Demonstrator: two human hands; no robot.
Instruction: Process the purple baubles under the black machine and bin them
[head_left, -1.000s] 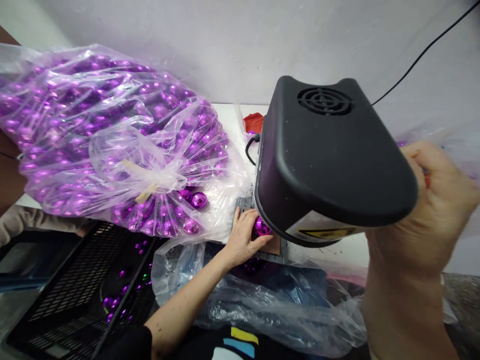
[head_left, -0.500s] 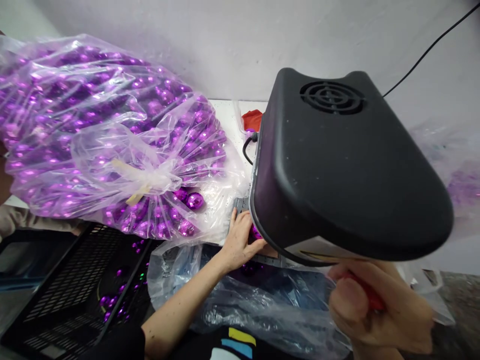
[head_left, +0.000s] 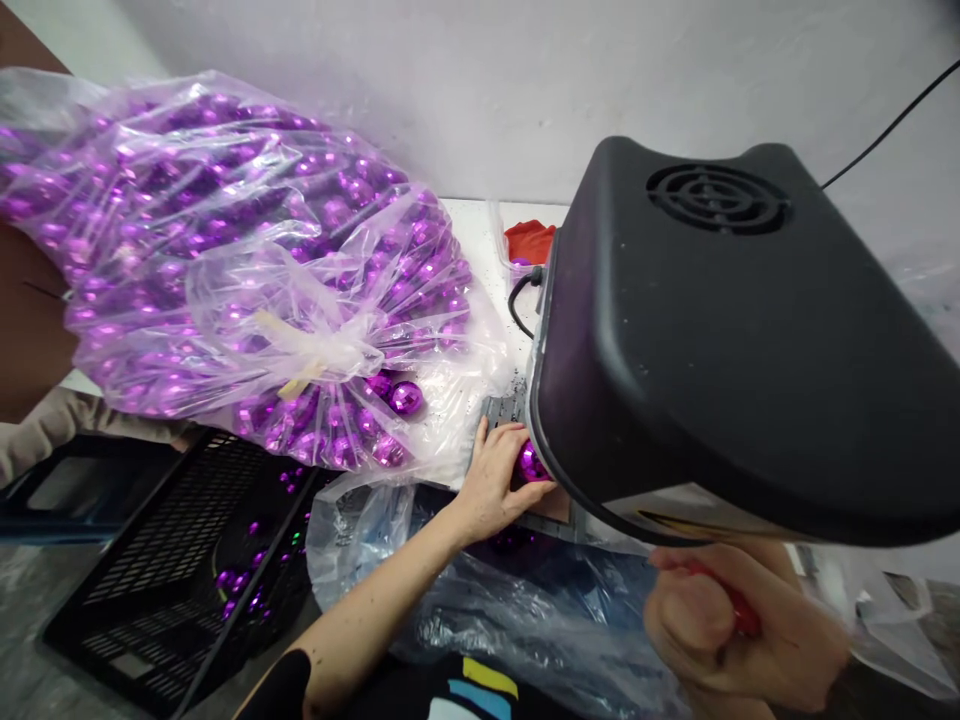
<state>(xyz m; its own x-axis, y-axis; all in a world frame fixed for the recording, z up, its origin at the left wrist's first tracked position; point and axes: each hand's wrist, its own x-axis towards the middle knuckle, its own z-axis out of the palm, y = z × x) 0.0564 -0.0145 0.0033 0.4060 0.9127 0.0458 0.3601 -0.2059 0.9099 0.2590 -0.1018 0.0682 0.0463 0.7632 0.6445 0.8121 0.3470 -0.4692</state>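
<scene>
The big clear plastic bag (head_left: 247,270) on the left is stuffed with purple faceted balls (head_left: 352,187), its neck bunched up and tied with a pale yellow strip (head_left: 300,383). Two loose-looking balls (head_left: 407,398) sit by the knot; hard to say through the shiny film whether they're inside or out. Near left there's a black mesh crate (head_left: 135,545) with a scatter of small shiny purple pieces (head_left: 234,580) in it, plus a green glint. A crumpled clear plastic sheet or bag (head_left: 525,610) is spread at the near side, with a few purple glints at its far edge.

The left hand (head_left: 491,480) has its fingers and thumb curled around one purple ball (head_left: 532,462), over the grey plate (head_left: 502,408), right by the black machine housing (head_left: 720,370). The right hand (head_left: 757,620) is wrapped around a red handle (head_left: 739,600), near right, below the housing.
</scene>
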